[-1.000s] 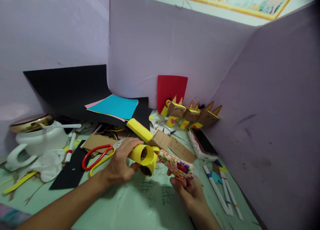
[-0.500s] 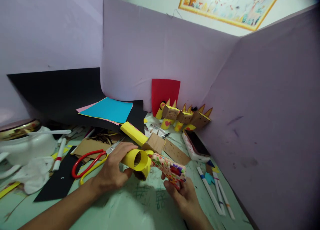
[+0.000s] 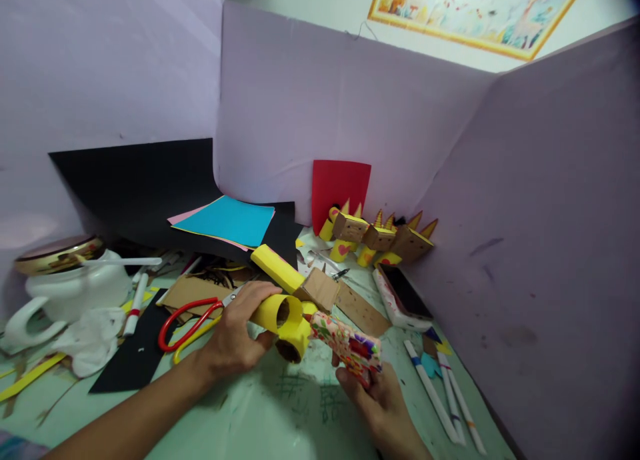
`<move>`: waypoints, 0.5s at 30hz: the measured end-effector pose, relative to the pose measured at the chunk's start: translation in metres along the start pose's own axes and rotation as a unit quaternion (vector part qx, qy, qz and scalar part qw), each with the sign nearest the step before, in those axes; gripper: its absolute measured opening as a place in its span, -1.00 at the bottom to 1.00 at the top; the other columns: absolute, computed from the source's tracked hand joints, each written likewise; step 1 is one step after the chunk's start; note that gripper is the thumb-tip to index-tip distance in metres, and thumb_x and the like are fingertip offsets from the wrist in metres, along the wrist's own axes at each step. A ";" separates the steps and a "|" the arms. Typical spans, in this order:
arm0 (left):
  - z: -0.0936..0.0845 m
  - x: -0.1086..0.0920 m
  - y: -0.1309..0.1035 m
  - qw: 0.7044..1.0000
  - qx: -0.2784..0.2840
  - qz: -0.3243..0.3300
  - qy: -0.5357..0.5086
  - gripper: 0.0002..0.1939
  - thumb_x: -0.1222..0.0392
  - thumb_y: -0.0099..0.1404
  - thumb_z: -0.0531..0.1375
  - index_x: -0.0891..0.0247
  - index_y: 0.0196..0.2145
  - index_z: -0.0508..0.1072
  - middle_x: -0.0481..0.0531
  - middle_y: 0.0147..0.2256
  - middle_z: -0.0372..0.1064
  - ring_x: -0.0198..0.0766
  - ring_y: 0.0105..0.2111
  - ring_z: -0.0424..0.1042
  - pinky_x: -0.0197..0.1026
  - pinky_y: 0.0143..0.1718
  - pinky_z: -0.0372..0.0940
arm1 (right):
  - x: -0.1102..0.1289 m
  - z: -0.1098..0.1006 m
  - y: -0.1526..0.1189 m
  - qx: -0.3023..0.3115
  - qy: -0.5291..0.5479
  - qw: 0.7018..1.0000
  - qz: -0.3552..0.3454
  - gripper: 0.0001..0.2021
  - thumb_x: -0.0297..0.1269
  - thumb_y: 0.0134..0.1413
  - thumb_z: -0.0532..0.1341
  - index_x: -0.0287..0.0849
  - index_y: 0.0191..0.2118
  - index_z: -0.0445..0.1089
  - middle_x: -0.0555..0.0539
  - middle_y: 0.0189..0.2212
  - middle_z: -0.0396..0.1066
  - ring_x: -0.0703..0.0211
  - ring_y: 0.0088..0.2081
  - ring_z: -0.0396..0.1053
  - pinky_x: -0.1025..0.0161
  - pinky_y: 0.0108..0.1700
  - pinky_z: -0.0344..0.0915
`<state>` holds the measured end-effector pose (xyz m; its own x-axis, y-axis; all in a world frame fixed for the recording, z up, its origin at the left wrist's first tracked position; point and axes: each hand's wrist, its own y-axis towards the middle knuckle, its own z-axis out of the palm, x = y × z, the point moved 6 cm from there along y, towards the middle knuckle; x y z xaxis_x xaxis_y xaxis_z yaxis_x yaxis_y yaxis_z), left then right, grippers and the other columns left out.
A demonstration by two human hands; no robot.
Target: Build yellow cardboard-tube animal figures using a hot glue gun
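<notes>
Head view: I observe left hand point(image 3: 237, 332) gripping a yellow tube point(image 3: 267, 312), right hand point(image 3: 376, 399) gripping a floral glue gun point(image 3: 344, 340).

One head view, forward and down, close over the green tabletop point(image 3: 250, 423).

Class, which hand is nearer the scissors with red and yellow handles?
Left. The left hand is close beside the scissors, partly hiding them; the right hand is farther to their right, past the yellow tubes.
</notes>
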<state>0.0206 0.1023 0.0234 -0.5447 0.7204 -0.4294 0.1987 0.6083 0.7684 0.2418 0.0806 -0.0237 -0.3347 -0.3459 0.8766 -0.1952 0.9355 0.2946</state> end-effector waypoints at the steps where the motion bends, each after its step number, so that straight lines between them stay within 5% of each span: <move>1: 0.000 0.001 0.000 1.000 0.000 -0.002 0.000 -0.53 0.36 0.02 0.16 0.27 -0.05 0.31 0.19 -0.13 0.41 -0.02 -0.10 0.40 0.01 -0.09 0.35 | 0.000 0.000 0.000 -0.001 -0.003 1.000 0.000 -0.66 0.01 0.10 0.14 -0.18 -0.45 0.39 -0.05 -0.55 0.36 0.11 -0.45 0.35 0.29 -0.40 0.33; 15: 0.000 0.002 -0.001 1.000 -0.006 -0.001 0.000 -0.47 0.46 -0.03 0.14 0.29 -0.04 0.28 0.18 -0.11 0.35 -0.05 -0.06 0.34 0.03 -0.03 0.30 | -0.002 0.001 -0.004 -0.014 0.014 0.999 0.031 -0.71 -0.02 0.08 0.17 -0.16 -0.35 0.44 -0.09 -0.47 0.44 0.08 -0.41 0.39 0.27 -0.39 0.35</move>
<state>0.0191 0.1032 0.0220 -0.5452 0.7192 -0.4308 0.1874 0.6054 0.7736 0.2419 0.0770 -0.0269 -0.3190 -0.2845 0.9040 -0.1482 0.9571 0.2489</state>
